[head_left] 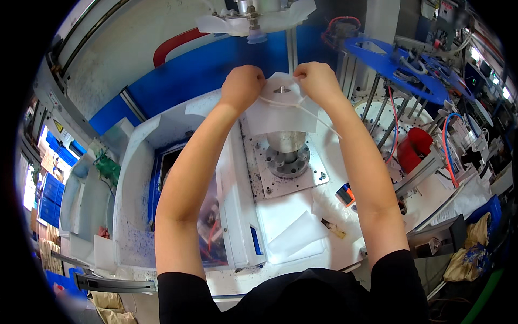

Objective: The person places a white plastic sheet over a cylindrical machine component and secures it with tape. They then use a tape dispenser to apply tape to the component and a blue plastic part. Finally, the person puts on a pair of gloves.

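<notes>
A thin white sheet [267, 120] is draped over the top of a round metal fixture [286, 141], and a small metal stud [281, 89] pokes up through it. A pale cord or band [276, 103] crosses the sheet, its loose tail trailing to the right toward my right forearm. At the sheet's far left edge my left hand [243, 86] is closed, its fingertips pressed on the sheet. Opposite, my right hand [318, 81] pinches near the sheet's upper right edge. The exact grip of both hands is partly hidden.
Under the fixture is a bolted square plate [291, 186]. More white sheets [297, 237] lie nearer me. A suction cup [257, 38] hangs beyond my hands. At left is a white-walled bin [132, 216]; at right stand a blue rotary frame [396, 67] and a red container [415, 148].
</notes>
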`<state>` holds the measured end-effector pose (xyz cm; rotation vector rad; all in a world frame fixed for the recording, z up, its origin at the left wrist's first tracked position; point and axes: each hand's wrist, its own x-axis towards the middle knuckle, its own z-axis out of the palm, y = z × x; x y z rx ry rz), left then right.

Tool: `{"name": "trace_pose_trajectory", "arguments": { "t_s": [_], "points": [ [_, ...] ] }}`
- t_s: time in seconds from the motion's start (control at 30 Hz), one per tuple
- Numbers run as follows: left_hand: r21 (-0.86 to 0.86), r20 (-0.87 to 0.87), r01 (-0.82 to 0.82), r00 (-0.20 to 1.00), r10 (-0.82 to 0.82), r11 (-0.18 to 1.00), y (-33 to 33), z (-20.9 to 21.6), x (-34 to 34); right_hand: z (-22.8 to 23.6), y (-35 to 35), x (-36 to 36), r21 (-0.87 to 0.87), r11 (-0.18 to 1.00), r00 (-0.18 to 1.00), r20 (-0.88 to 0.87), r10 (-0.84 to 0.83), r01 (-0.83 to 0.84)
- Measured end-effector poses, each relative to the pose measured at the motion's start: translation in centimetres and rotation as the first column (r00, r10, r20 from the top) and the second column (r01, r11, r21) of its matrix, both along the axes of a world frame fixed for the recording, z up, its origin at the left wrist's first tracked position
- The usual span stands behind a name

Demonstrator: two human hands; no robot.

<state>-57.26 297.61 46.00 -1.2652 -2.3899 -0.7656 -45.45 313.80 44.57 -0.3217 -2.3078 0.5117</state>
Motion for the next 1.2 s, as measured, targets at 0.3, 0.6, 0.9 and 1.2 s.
{"name": "trace_pose_trajectory", "arguments": {
  "t_s": [0.3, 0.6, 0.9, 1.2],
  "points": [
    [0.03, -0.016, -0.005, 1.0, 0.005, 1.0, 0.1, -0.2, 1.0, -0.1, 0.3, -0.4, -0.091, 0.996, 1.0, 0.025, 0.012, -0.01],
    [-0.05, 0.046, -0.009, 0.999, 0.011, 0.999, -0.8, 0.2, 1.7, -0.7, 0.6, 0.8, -0.086, 0.994, 0.998, 0.006, 0.068, -0.067],
    [0.022, 0.064, 0.15, 0.986, -0.151, 0.988, -1.6, -1.6, -0.1, -4.4, 0.0, 1.9, -0.056, 0.989, 0.979, -0.158, 0.127, -0.137],
    [0.209, 0.431, 0.396, 0.783, -0.448, 0.894, -2.1, -2.8, 1.0, -7.8, -1.9, 3.4, 0.021, 0.961, 0.868, -0.424, 0.257, -0.274]
  ]
}}
